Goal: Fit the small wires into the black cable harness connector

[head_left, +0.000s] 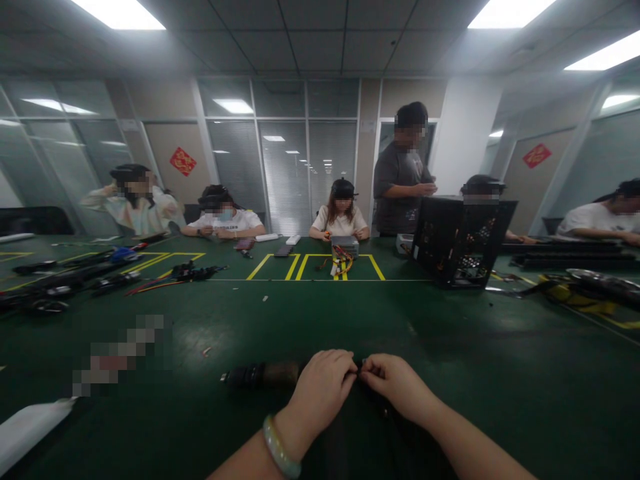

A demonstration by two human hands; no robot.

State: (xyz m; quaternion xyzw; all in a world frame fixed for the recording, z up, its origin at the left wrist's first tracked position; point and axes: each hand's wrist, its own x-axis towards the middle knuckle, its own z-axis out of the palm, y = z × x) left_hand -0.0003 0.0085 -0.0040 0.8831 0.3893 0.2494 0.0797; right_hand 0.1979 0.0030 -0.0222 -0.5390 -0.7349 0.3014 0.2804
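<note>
Close together at the table's near side, both my hands meet at the fingertips. My left hand (324,381), a pale bangle (280,448) on its wrist, is closed, with its thumb and fingers bent inward. My right hand (397,385) pinches opposite it. Whatever lies between the fingers is small, dark and mostly hidden. Beside and partly behind my left hand lies a dark cylindrical tool (260,375) with a ribbed black collar and a metal tip pointing left. Below my hands is some dark material, too dim to make out.
The green table (300,320) spreads ahead. A black computer case (460,243) stands right of centre. Dark cables (187,272) lie at the left. Across sits a person (341,217) at a power supply (345,247) with coloured wires. Other people are around the table; one stands.
</note>
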